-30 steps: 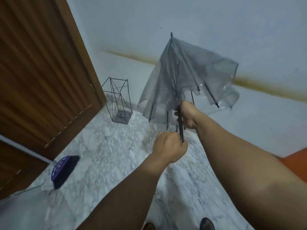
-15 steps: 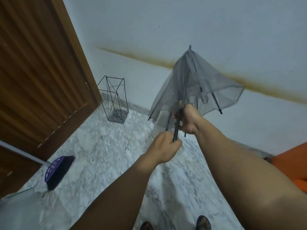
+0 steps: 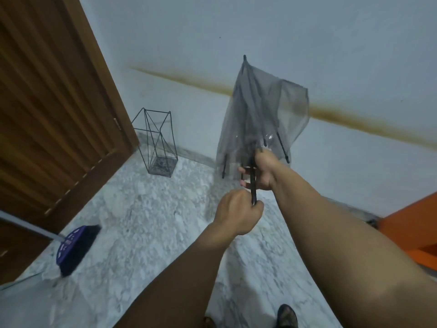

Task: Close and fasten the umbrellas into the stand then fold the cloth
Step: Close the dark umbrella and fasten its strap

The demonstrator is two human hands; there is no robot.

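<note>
A grey see-through umbrella (image 3: 262, 114) with black ribs points tip-up in front of me, its canopy almost collapsed against the shaft. My left hand (image 3: 238, 214) is clenched around the black handle at the bottom. My right hand (image 3: 262, 171) grips the shaft just above it, at the lower edge of the canopy. A black wire umbrella stand (image 3: 157, 143) stands on the floor by the wall to the left, with no umbrella in it. No cloth is in view.
A brown wooden door (image 3: 52, 110) fills the left side. A purple broom (image 3: 75, 247) leans there on the marble floor (image 3: 142, 228). An orange piece of furniture (image 3: 411, 230) sits at the right edge. My feet (image 3: 286, 316) show at the bottom.
The canopy has folded in much further, from half spread to nearly closed. The umbrella has tilted more upright and both hands have shifted slightly right.
</note>
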